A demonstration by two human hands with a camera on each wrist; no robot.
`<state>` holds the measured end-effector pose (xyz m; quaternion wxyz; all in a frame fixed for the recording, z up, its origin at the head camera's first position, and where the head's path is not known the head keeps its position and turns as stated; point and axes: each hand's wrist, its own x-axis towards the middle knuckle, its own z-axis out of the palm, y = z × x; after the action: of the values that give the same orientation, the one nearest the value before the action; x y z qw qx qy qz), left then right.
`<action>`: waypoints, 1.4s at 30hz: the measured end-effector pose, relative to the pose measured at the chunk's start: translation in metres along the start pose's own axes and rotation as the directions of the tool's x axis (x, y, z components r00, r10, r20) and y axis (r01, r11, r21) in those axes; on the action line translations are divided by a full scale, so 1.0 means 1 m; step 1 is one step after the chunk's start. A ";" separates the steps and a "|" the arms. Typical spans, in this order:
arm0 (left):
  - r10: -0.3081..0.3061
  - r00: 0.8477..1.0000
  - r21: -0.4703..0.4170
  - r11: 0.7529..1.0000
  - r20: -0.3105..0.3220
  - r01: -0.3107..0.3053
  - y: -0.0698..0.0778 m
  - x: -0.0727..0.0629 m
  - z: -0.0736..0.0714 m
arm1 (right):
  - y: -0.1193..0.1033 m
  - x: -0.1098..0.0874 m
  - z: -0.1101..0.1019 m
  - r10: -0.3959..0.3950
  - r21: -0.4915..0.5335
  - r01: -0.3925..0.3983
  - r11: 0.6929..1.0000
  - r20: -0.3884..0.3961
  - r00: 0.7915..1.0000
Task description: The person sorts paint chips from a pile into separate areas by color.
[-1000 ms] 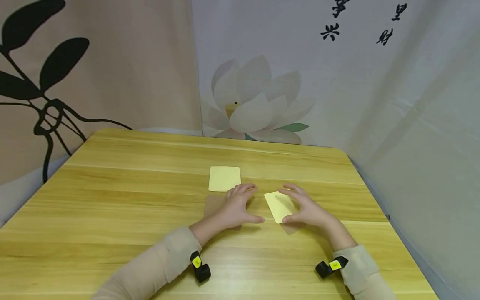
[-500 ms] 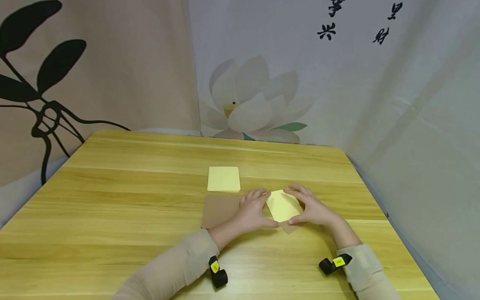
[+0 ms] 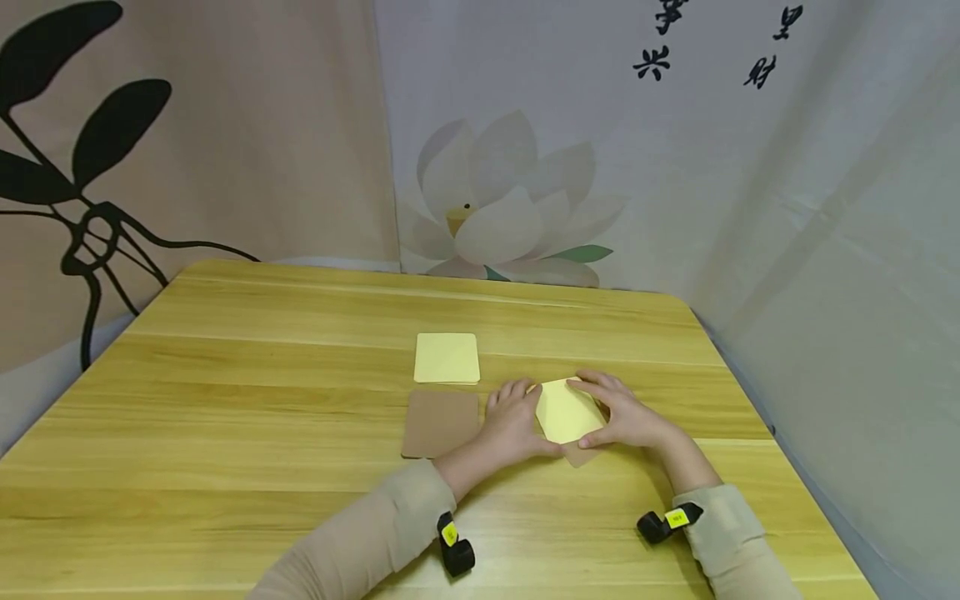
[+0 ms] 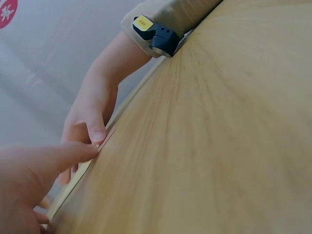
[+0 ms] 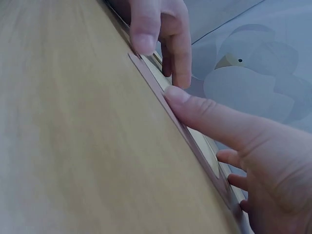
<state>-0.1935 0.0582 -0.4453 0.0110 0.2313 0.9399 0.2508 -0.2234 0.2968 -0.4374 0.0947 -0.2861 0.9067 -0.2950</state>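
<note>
A pale yellow square card (image 3: 567,412) lies turned over a brown square (image 3: 582,456), one corner of which shows below it. My left hand (image 3: 516,423) holds the yellow card by its left side, thumb at the near corner and fingers at the far one. From the right, my right hand (image 3: 626,419) holds the same card between thumb and fingers. In the right wrist view, both thumbs are right at the card's near edge, and the brown square (image 5: 200,151) shows as a thin layer close beneath it. Parts of the card are hidden under the fingers.
Left of the hands, another brown square (image 3: 441,423) lies flat on the wooden table (image 3: 247,433). Just behind it sits a small stack of pale yellow squares (image 3: 446,358). A printed cloth (image 3: 517,192) hangs behind the table's far edge.
My left hand has moved right, from near the left brown square to the yellow card's left side, uncovering that brown square. The right hand and the card have shifted only slightly.
</note>
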 end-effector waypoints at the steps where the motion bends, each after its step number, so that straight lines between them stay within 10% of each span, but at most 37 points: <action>1: -0.005 1.000 0.006 1.000 0.000 0.005 0.000 0.000 0.000 | 0.000 0.000 0.000 -0.001 -0.006 0.001 1.000 0.003 1.000; 42: 0.089 0.996 0.040 0.995 0.021 -0.089 -0.002 0.000 -0.004 | -0.011 0.000 0.004 -0.041 -0.062 0.036 0.997 -0.080 0.996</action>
<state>-0.1944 0.0546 -0.4429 0.0042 0.2756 0.9335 0.2294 -0.2166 0.2877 -0.4336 0.0431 -0.2940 0.9127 -0.2805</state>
